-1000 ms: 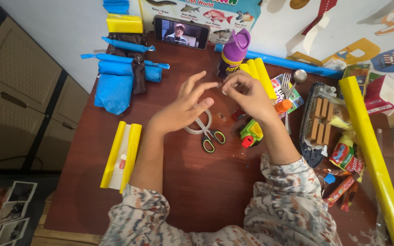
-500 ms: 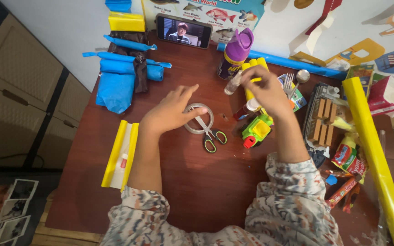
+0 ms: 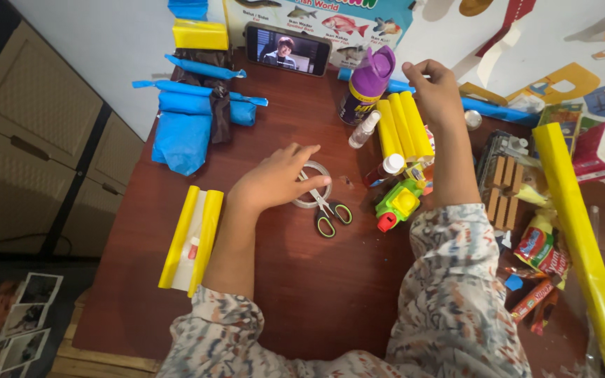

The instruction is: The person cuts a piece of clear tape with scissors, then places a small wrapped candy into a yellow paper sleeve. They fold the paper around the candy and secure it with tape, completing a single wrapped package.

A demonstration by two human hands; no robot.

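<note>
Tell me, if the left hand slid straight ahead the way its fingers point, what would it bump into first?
The left hand already rests on the clear tape roll, fingers pointing right. Just past that lie the scissors, then probably the small red-and-white bottle; depth is hard to judge.

Glossy dark wood table [image 3: 302, 280], clear shiny plastic tape roll [image 3: 314, 204], smooth glossy yellow paper rolls [image 3: 402, 129].

A lit rectangular phone screen [image 3: 288, 49] leans at the desk's back edge below a blue fish poster [image 3: 316, 14]; red snack wrappers [image 3: 540, 248] lie at the right, near a red-and-white carton [image 3: 600, 150]
</note>
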